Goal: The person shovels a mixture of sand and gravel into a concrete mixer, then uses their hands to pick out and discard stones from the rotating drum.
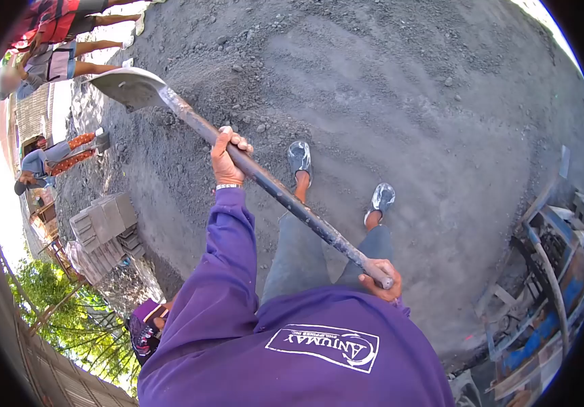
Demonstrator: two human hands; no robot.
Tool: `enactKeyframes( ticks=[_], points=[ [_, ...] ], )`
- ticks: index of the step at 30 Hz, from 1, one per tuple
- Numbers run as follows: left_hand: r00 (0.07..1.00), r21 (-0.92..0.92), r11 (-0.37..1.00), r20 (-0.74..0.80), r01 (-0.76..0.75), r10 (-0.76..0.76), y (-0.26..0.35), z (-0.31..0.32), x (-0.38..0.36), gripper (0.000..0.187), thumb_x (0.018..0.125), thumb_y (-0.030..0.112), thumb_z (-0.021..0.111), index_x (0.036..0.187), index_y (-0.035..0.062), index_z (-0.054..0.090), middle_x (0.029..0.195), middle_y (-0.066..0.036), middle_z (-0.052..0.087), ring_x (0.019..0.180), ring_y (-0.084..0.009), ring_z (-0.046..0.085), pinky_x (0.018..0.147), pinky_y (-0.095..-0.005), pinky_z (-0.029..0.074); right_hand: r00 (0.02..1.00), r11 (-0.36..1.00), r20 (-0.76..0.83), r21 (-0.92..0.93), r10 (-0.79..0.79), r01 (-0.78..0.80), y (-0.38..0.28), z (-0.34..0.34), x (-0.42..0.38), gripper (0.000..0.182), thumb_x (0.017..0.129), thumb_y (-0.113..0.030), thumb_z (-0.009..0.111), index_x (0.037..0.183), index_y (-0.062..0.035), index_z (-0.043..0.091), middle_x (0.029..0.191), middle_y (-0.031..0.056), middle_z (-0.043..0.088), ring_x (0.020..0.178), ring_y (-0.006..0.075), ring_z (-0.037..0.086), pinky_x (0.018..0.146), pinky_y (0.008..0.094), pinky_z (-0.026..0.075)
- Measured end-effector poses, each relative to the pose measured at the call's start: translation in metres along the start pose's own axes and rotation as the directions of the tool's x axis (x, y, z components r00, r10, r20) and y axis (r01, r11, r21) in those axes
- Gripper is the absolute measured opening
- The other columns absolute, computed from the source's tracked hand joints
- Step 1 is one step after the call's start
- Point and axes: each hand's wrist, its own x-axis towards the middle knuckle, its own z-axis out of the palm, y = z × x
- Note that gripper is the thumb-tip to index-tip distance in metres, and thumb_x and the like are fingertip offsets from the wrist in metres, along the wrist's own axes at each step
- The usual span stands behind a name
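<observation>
I hold a long metal shovel [285, 197] slanted across my body, over a wide heap of grey sand and gravel [400, 95]. My left hand [229, 154], in a purple sleeve, grips the middle of the shaft. My right hand [381, 275] is closed around the shaft's near end at my waist. The shovel blade [129, 87] points up and to the left, raised off the ground, and looks bare. My two feet in grey shoes [300, 157] stand on the sand below the shaft.
Stacked concrete blocks [105, 227] sit at the left edge of the heap. Other people [54, 61] stand or crouch at the upper left. A fence [7, 319] and trees lie lower left. Wooden and metal equipment [550, 271] crowds the right side.
</observation>
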Motion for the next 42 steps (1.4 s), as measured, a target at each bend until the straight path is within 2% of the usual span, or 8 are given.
enactKeyframes(
  ticks=[1, 3, 9, 16, 27, 35, 37, 42],
  points=[
    [0.998, -0.068, 0.995, 0.0, 0.07, -0.071, -0.025, 0.006, -0.003, 0.013, 0.088, 0.017, 0.065, 0.095, 0.0149, 0.054, 0.067, 0.002, 0.052, 0.057, -0.0124, 0.053, 0.056, -0.0327, 0.049, 1.0, 1.0, -0.01, -0.002, 0.002, -0.002, -0.002, -0.014, -0.018, 0.019, 0.076, -0.008, 0.077, 0.086, -0.0017, 0.062, 0.092, 0.0107, 0.065, 0.087, 0.0221, 0.064, 0.079, 0.0348, 0.051],
    [0.964, -0.024, 0.968, -0.089, 0.248, -0.249, -0.095, 0.019, -0.013, 0.017, 0.085, 0.015, 0.067, 0.091, 0.0124, 0.052, 0.065, 0.0, 0.051, 0.054, -0.0131, 0.052, 0.049, -0.0343, 0.048, 0.852, 0.882, -0.255, 0.252, 0.458, -0.399, -0.01, -0.038, -0.056, 0.02, 0.074, -0.004, 0.075, 0.085, 0.0038, 0.061, 0.082, 0.0103, 0.064, 0.072, 0.0189, 0.064, 0.072, 0.0317, 0.054],
    [0.586, 0.067, 0.61, -0.377, 0.79, -0.717, -0.368, 0.047, -0.143, 0.018, 0.079, 0.007, 0.062, 0.091, 0.006, 0.047, 0.064, -0.006, 0.051, 0.05, -0.0208, 0.054, 0.044, -0.0422, 0.047, 0.325, 0.77, -0.704, 0.617, 0.632, -0.16, -0.037, -0.1, -0.195, 0.017, 0.08, -0.001, 0.063, 0.084, -0.0065, 0.047, 0.053, 0.0037, 0.047, 0.038, 0.0147, 0.044, 0.039, 0.0278, 0.045],
    [0.268, -0.072, 0.307, -0.33, 0.949, -0.905, -0.46, 0.042, -0.245, 0.025, 0.075, 0.011, 0.064, 0.094, 0.0016, 0.051, 0.07, -0.011, 0.056, 0.056, -0.0261, 0.059, 0.05, -0.0467, 0.052, 0.234, 0.809, -0.81, 0.419, 0.538, -0.412, -0.095, -0.124, -0.258, 0.015, 0.084, -0.01, 0.063, 0.086, -0.0126, 0.048, 0.05, 0.0024, 0.044, 0.037, 0.014, 0.043, 0.033, 0.0294, 0.04],
    [0.654, 0.001, 0.687, -0.31, 0.726, -0.691, -0.259, -0.214, 0.079, 0.01, 0.078, 0.01, 0.063, 0.079, 0.0061, 0.055, 0.061, -0.006, 0.054, 0.053, -0.0208, 0.055, 0.049, -0.0396, 0.048, 0.499, 0.766, -0.585, 0.544, 0.639, -0.342, -0.059, 0.189, 0.011, 0.018, 0.074, 0.0, 0.068, 0.079, -0.0038, 0.05, 0.055, 0.0033, 0.047, 0.043, 0.013, 0.049, 0.04, 0.0283, 0.042],
    [0.747, -0.255, 0.777, -0.222, 0.576, -0.627, -0.096, -0.208, 0.05, 0.016, 0.078, 0.019, 0.064, 0.074, 0.0107, 0.051, 0.058, -0.002, 0.048, 0.051, -0.0181, 0.051, 0.049, -0.0381, 0.045, 0.746, 0.939, -0.571, 0.207, 0.343, -0.274, -0.063, 0.19, -0.042, 0.017, 0.071, -0.003, 0.069, 0.085, 0.0015, 0.06, 0.06, 0.006, 0.055, 0.046, 0.017, 0.055, 0.045, 0.0291, 0.044],
    [0.803, -0.275, 0.82, -0.204, 0.502, -0.56, -0.044, -0.197, 0.032, 0.019, 0.077, 0.024, 0.066, 0.072, 0.0131, 0.051, 0.058, 0.0, 0.047, 0.05, -0.0165, 0.049, 0.049, -0.0362, 0.043, 0.92, 0.823, -0.243, -0.553, -0.308, 0.129, -0.038, 0.178, -0.063, 0.02, 0.066, -0.003, 0.071, 0.084, -0.0063, 0.061, 0.066, 0.0073, 0.056, 0.056, 0.0228, 0.059, 0.054, 0.0341, 0.045],
    [0.941, -0.265, 0.923, -0.12, 0.278, -0.318, 0.031, -0.155, -0.008, 0.024, 0.081, 0.034, 0.067, 0.075, 0.0153, 0.053, 0.058, 0.003, 0.046, 0.049, -0.0125, 0.047, 0.049, -0.0304, 0.042, 0.854, 0.508, 0.339, -0.694, -0.395, 0.51, -0.083, 0.132, -0.03, 0.022, 0.064, -0.019, 0.072, 0.082, -0.0157, 0.06, 0.082, 0.0014, 0.057, 0.087, 0.02, 0.059, 0.082, 0.0359, 0.037]
  ],
)
